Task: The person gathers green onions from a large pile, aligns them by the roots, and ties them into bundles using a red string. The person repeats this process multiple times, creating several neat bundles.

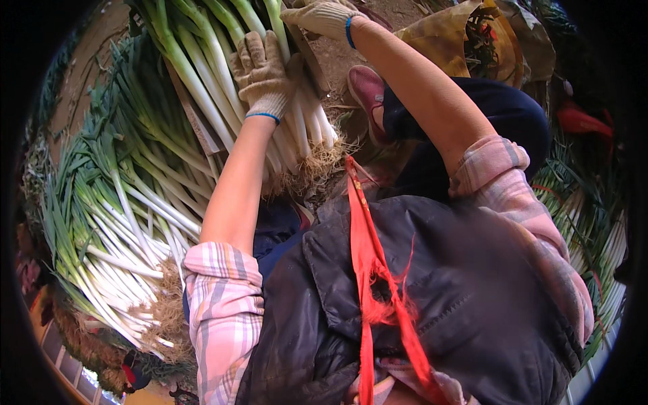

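Note:
Both hands wear beige knit work gloves with blue cuffs. My left hand (263, 76) lies palm down on a thick row of large green onions (217, 86), its fingers pointing up the frame along the white stems. Their fringed roots (324, 159) point toward my lap. My right hand (321, 19) is at the top of the view, beside the onions' right edge; its fingertips are partly cut off, so its hold is hidden. The onions lie over a wooden frame (195, 114). Red plastic strips (362, 217) hang down the front of my dark vest.
A large heap of green onions (121, 243) lies on the left. More onions (572, 217) are at the far right. A yellowish sack (440, 38) with leafy scraps stands at the upper right, near my red shoe (367, 91). Bare soil (344, 61) shows between.

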A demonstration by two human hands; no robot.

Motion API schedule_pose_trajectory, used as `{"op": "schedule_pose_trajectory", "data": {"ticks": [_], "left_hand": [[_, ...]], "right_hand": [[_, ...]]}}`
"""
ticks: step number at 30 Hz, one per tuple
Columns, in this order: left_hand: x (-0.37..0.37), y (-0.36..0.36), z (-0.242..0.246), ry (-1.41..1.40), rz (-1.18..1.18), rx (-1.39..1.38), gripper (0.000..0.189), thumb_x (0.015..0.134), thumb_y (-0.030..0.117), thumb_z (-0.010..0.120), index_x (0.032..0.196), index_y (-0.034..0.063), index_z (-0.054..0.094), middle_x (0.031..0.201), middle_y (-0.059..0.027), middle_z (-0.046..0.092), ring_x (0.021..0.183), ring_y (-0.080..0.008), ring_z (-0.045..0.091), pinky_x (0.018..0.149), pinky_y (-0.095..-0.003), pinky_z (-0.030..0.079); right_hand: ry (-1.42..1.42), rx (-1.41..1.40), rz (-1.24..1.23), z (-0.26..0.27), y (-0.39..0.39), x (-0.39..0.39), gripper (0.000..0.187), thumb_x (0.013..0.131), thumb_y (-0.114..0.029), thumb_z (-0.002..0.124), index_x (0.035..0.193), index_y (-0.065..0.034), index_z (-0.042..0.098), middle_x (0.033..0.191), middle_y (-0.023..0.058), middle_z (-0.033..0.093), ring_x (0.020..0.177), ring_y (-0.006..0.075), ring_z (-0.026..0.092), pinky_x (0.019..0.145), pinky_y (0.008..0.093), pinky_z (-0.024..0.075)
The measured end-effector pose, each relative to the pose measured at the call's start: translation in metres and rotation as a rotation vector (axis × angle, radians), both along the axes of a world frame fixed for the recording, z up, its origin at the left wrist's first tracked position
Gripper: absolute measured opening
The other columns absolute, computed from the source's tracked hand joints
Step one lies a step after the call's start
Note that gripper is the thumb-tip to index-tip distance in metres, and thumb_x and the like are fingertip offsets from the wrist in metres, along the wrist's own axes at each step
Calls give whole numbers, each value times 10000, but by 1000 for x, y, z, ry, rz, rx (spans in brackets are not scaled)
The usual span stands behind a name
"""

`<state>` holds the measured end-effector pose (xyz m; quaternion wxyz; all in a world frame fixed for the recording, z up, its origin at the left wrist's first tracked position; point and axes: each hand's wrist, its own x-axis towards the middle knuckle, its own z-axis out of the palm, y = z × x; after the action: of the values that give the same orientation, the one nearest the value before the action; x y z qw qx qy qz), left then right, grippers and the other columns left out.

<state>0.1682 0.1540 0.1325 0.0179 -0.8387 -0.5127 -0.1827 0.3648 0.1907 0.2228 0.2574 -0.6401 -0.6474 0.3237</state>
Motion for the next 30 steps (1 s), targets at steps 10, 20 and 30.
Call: {"op": "schedule_pose_trajectory", "data": {"ticks": [10,20,30], "left_hand": [[10,-20,11,87,27,41,809,921,463,556,1566,24,344,1660,-244,202,1568,-398,102,1257,-564,39],[31,-46,3,236,118,-50,738,909,234,486,1551,-66,278,1598,-251,304,1525,-402,220,1253,-614,38],[24,-45,31,660,80,-213,830,917,367,468,1604,-20,211,1670,-258,198,1563,-416,140,1241,-629,20]], "right_hand": [[130,-205,-166,-29,76,-19,993,828,-700,688,1484,11,464,1400,256,599,1309,356,584,1110,406,449],[-261,-41,25,-32,72,-39,831,1028,-487,494,1600,25,177,1662,264,177,1514,384,299,1232,420,317],[-297,12,97,17,40,-24,547,928,-426,632,1347,-91,526,1347,243,511,1236,349,562,1018,466,466]]}}
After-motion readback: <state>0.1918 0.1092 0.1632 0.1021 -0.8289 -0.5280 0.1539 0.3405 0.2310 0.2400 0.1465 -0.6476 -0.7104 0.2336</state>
